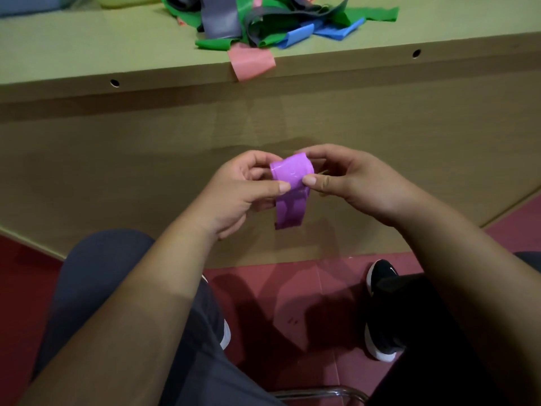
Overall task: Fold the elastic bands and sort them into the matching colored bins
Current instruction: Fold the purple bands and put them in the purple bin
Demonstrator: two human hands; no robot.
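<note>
Below the table's front edge, in the air over your knees, you hold the purple band (291, 174) between both hands. Your left hand (234, 194) pinches its left side, thumb on the near face and fingers curled behind. Your right hand (351, 183) pinches the right side the same way. Neither seems to hold anything else (something thin and yellowish shows by the right fingers, too small to tell what it is).

I judge the band will handle as light, limp, stretchy stuff. It will keep no crease of its own, and a fold will likely spring open the moment you ease your pinch. The gloss suggests the layers may slide on one another. Take hold at the folded top, both thumbs flat across all the layers, and gather the hanging tail up under them.

It is a flat, glossy violet strip, doubled over at the top where your thumbs meet it. Its layered tail hangs straight down below your hands, and small highlights sit on the fold.

On the table (87, 48), well apart from your hands, lies the pile of bands (263, 22) in green, grey and blue. One pink band (251, 64) droops over the edge. The bins (128, 0) are perhaps the pale shapes at the top left; I can see no purple one.
</note>
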